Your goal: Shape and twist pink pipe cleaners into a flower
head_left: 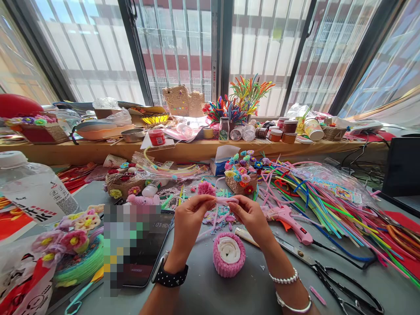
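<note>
Pinched between the fingertips of both hands is a short stretch of pale pink pipe cleaner (pixel 224 200), held level above the table. My left hand (pixel 192 223) grips its left end, and my right hand (pixel 252 218) grips its right end. A fluffy pink pompom-like flower (pixel 206 189) shows just above my left fingertips; whether it is attached to the strand I cannot tell. Below the hands stands a small round pink pot (pixel 229 267) of ribbed fuzzy material, with a white rolled filling (pixel 227 250) inside.
Large black scissors (pixel 323 271) and a pink glue gun (pixel 292 223) lie to the right, beside a heap of coloured pipe cleaners (pixel 331 210). A phone (pixel 141 258) lies left. Behind are a flower basket (pixel 241 183) and a cluttered windowsill (pixel 193 151).
</note>
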A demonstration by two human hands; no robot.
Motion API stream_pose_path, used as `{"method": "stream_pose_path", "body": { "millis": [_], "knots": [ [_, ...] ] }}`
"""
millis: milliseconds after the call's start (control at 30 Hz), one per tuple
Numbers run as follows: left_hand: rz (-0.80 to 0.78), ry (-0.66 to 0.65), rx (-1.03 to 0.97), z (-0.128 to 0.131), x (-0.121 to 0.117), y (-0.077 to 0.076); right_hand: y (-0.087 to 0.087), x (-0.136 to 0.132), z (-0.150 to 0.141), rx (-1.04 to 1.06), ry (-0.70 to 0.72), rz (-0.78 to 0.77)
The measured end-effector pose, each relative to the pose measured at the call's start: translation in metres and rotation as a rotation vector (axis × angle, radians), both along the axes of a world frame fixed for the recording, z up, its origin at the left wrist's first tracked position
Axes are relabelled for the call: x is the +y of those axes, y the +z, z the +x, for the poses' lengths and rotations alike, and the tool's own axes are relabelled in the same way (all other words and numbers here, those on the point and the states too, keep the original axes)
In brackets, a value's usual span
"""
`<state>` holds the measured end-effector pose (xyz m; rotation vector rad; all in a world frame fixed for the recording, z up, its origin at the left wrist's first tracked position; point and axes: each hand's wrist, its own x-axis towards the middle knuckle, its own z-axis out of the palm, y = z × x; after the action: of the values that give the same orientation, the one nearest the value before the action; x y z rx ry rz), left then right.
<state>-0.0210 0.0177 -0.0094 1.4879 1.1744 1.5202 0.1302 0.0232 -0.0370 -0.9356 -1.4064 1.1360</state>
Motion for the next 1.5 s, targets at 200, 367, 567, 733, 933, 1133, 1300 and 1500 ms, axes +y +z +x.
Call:
{"method": "stream_pose_path", "body": {
  "millis": [200, 367, 567, 733, 933, 1133, 1300, 1500],
  "knots": [
    [-0.009, -0.019, 0.013, 0.004, -0.001, -0.004, 0.001, 0.000, -0.001, 0.169, -0.054, -0.022],
    [0.271, 0.037, 0.379, 0.002, 0.003, -0.004, 0.003, -0.002, 0.002, -0.104, -0.181, 0.162],
    [0.457, 0.166, 0.601, -0.002, 0.003, -0.005, 0.005, -0.003, 0.002, -0.400, -0.240, 0.428],
    [0.455, 0.048, 0.734, 0.001, 0.002, -0.009, 0.003, -0.004, -0.002, -0.439, -0.247, 0.516],
    [0.307, 0.003, 0.681, 0.005, 0.001, -0.008, 0.005, -0.007, -0.002, -0.288, -0.271, 0.365],
    [0.222, -0.123, 0.475, 0.005, 0.002, -0.003, 0.007, -0.008, 0.000, -0.095, -0.147, 0.242],
    [-0.078, -0.343, 0.265, 0.005, -0.002, 0.001, 0.008, -0.009, -0.002, 0.007, -0.061, 0.154],
    [-0.182, -0.265, 0.150, 0.002, -0.001, -0.001, 0.010, 0.000, 0.009, -0.146, -0.213, 0.212]
  ]
}}
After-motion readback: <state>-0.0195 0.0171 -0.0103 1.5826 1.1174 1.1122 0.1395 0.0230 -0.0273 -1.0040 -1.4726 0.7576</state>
